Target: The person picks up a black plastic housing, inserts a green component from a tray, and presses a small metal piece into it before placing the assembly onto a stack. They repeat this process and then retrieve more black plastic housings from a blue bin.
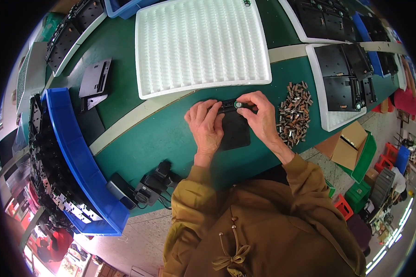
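A flat black plastic part (235, 133) lies on the green table in front of me, its far edge carrying raised fittings. My left hand (205, 123) is closed on the left end of that far edge, fingers bent over it. My right hand (261, 118) pinches a small round silver-and-green component (238, 105) between thumb and forefinger, right at the fittings. Whether the component is seated in the part or only touches it, I cannot tell. A heap of small brown and metallic pieces (295, 113) is spread just right of my right hand.
Beyond my hands stands a large white foam tray (203, 46) with rows of hollows. Blue bins (81, 157) of black parts line the left, near a dark device with a cable (152, 184). Foam trays of black panels (342, 76) sit at right; an open cardboard box (352, 145) is below.
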The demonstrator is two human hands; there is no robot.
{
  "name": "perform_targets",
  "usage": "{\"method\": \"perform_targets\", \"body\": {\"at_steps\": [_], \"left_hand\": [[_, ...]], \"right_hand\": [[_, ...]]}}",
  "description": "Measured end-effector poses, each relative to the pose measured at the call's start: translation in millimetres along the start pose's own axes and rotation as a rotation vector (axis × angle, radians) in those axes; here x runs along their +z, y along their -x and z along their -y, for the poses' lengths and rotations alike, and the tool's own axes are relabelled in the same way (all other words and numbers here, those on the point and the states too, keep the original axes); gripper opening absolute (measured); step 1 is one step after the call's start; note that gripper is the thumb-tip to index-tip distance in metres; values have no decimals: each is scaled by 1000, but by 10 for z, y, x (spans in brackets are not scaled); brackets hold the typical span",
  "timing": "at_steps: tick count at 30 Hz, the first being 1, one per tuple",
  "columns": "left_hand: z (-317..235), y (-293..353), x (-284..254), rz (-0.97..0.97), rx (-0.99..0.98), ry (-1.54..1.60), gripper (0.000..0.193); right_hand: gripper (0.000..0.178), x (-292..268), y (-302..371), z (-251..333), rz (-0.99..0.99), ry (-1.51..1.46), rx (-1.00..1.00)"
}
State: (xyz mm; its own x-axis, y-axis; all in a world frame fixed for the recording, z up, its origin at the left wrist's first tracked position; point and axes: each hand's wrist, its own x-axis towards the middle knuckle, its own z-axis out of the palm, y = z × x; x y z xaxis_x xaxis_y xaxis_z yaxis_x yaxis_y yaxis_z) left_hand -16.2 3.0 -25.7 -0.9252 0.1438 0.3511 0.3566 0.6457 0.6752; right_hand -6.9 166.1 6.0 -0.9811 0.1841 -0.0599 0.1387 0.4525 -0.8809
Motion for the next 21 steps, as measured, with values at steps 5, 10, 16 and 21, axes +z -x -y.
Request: {"method": "perform_targets", "body": {"at_steps": [5,10,16,21], "left_hand": [[0,18,3,6,-5,-1,32],[-6,10,-4,7,-10,-7,32],[5,7,17,-1,-12,4,32],[-29,-14,-21,-4,-8,13,31]], "right_hand": [[28,-28,-69,4,94,-35,141],[30,-16,-70,29,110,32,130],[32,-74,-27,78,85,3,130],[33,-266,91,127,30,7,86]]}}
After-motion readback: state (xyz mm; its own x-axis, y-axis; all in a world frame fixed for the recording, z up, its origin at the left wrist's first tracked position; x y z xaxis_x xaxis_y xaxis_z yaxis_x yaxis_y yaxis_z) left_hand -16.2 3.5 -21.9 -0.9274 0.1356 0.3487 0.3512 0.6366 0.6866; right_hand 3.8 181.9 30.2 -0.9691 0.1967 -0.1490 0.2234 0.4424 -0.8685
